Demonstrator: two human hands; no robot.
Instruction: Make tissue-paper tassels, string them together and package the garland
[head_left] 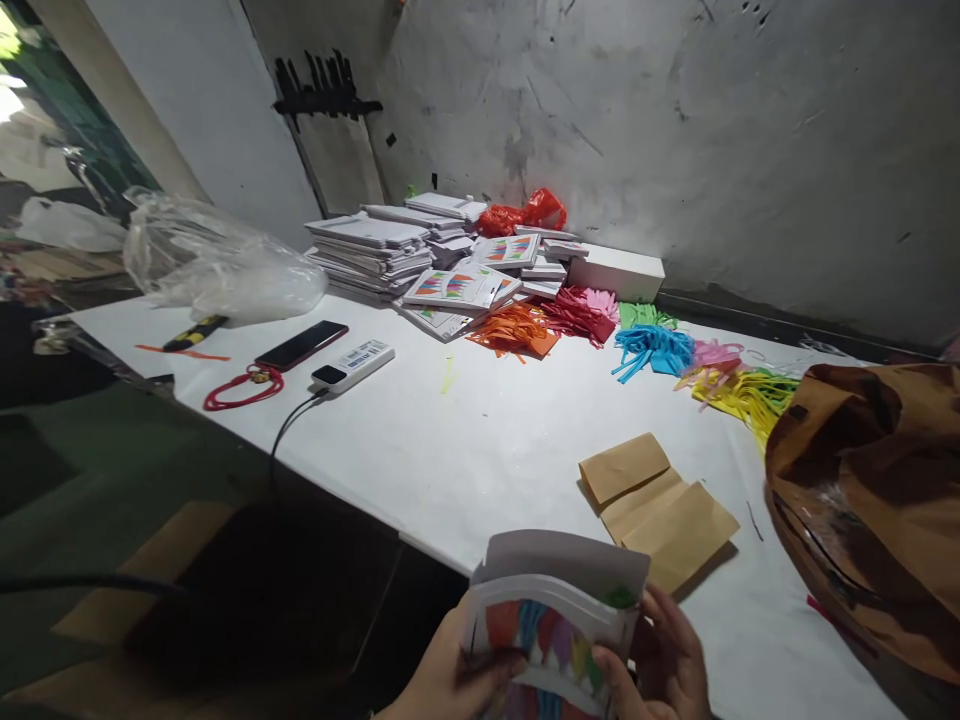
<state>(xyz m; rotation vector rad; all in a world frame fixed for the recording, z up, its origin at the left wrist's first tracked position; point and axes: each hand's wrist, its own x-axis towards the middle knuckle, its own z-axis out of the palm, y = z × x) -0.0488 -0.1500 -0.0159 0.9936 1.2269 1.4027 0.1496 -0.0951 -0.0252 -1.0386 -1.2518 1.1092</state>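
Note:
At the near edge of the table, a white box (566, 556) printed with colourful tassels is held up between both hands. Its top gapes, with something green just inside at the right. My left hand (457, 665) grips its left side, thumb across the printed front. The right side is held by my right hand (671, 660), thumb on the front and fingers behind. A folded piece of brown paper (660, 510) lies just beyond my right hand. Part of the box's lower end and some fingers are hidden.
Flat printed boxes (375, 250) are stacked at the back. Fringed paper bundles, orange (514, 330), blue (656, 348) and yellow (742, 395), line the rear. A brown bag (870, 500) stands right; a phone (301, 345), white device (352, 367), cutter (195, 334) and plastic bag (225, 265) lie left.

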